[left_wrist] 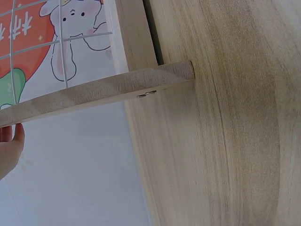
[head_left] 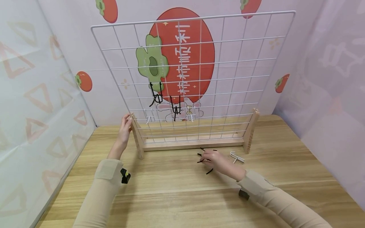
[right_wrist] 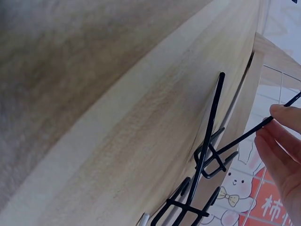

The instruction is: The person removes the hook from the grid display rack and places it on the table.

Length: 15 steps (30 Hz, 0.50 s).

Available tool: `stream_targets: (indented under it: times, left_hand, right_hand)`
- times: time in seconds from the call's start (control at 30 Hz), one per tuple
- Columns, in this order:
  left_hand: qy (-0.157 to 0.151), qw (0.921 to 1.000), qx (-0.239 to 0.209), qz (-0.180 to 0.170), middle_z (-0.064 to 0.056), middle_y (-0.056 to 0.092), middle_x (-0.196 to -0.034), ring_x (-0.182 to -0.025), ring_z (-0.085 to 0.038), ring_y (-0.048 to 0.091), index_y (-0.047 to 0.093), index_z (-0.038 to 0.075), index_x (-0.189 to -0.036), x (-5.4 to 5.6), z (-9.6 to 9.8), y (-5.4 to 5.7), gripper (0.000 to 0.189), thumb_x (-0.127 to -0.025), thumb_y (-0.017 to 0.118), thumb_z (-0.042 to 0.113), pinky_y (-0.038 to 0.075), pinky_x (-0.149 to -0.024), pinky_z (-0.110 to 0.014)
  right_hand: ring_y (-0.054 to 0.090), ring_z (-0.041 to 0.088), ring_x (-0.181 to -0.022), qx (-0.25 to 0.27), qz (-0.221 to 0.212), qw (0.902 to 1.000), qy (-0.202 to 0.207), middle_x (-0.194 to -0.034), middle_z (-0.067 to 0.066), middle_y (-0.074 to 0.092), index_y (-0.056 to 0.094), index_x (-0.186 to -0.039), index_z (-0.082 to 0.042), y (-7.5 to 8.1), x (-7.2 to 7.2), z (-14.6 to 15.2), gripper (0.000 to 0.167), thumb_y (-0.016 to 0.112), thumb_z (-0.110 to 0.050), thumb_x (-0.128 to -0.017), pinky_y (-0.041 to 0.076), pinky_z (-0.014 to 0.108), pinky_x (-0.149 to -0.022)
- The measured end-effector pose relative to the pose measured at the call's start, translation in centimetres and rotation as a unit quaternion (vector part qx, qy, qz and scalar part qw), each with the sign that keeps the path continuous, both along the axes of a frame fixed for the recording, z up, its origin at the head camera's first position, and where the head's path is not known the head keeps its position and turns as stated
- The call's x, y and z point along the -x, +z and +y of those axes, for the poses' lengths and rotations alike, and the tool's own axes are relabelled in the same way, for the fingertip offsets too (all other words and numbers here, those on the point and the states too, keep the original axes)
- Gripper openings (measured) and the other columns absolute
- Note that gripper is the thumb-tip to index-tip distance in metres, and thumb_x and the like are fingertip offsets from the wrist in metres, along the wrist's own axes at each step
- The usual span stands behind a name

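My left hand (head_left: 124,129) holds the top of the left wooden upright (head_left: 137,136) of a stand; its fingertips show at that upright's edge in the left wrist view. The stand carries a white wire grid (head_left: 194,19). Near the table by the stand's front bar, my right hand (head_left: 215,161) pinches the rod of a black wire hook (right_wrist: 242,136) between thumb and fingers. Another black hook (right_wrist: 215,101) lies close beside it, its long arm pointing away from the grid. In the head view the right hand covers much of both hooks.
Two black hooks, one higher at left (head_left: 158,98) and one lower (head_left: 176,110), hang on the grid. Two white hooks hang below them, a left one (head_left: 150,118) and a right one (head_left: 191,117). White hooks (head_left: 238,157) lie on the wooden table (head_left: 171,190) at right.
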<state>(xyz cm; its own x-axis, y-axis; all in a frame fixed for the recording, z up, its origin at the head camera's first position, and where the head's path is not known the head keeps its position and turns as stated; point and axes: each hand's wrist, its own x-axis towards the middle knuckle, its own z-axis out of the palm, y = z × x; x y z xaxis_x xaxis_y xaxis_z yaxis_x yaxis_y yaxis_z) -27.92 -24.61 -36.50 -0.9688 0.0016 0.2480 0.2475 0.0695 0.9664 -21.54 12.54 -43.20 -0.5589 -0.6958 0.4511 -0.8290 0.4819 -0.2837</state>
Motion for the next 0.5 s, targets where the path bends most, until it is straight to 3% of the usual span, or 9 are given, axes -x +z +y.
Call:
stream_targets:
  times: [0.17, 0.5]
  left_hand:
    - [0.000, 1.0000, -0.004, 0.005, -0.008, 0.028, -0.125, -0.120, -0.023, 0.024, 0.030, 0.017, -0.121, 0.06, 0.08, 0.01, 0.026, -0.098, 0.027, 0.028, 0.011, -0.105, -0.045]
    - [0.002, 1.0000, -0.004, 0.006, -0.007, 0.030, -0.122, -0.118, -0.022, 0.026, 0.032, 0.022, -0.116, 0.11, 0.02, -0.08, 0.019, -0.098, 0.028, 0.027, 0.011, -0.105, -0.046]
  right_hand:
    - [0.059, 0.014, -0.070, 0.005, 0.029, 0.9993, 0.023, -0.079, 0.004, 0.060, 0.065, -0.078, -0.005, -0.25, 0.15, -0.21, 0.012, 0.070, 0.002, -0.070, 0.048, 0.019, -0.062]
    - [0.059, 0.014, -0.073, -0.025, -0.010, 0.9996, 0.012, -0.081, 0.003, 0.060, 0.065, -0.079, -0.006, -0.52, -0.18, -0.54, 0.010, 0.069, 0.000, -0.072, 0.049, 0.020, -0.064]
